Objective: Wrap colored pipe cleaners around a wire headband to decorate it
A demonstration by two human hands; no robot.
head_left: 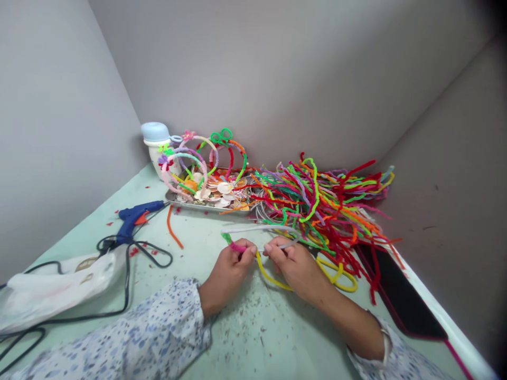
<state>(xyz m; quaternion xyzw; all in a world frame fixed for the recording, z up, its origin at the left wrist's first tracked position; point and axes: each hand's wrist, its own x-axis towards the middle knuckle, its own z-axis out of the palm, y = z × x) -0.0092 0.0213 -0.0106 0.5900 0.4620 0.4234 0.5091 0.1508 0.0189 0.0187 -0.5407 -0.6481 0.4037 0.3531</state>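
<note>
Between my hands is a thin headband (257, 228), its bare part pale grey. One end is wrapped in green and pink pipe cleaner (236, 247). My left hand (233, 269) is closed in a pinch on that wrapped part. My right hand (295, 266) pinches the bare grey part close by, fingertips nearly meeting the left ones. A yellow pipe cleaner (269, 277) hangs from the band between the hands and runs beneath my right hand. Its hidden stretch keeps me from telling whether it joins the yellow loops (340, 277) on the right.
Behind my hands stands a metal tray (198, 206) with shells and wrapped headbands (206, 174). A heap of coloured pipe cleaners (317, 200) lies right. To the left are a blue glue gun (132, 216), its cord and a plastic bag (67, 285). A white bottle (156, 150) and black tablet-like panel (404, 295) flank these.
</note>
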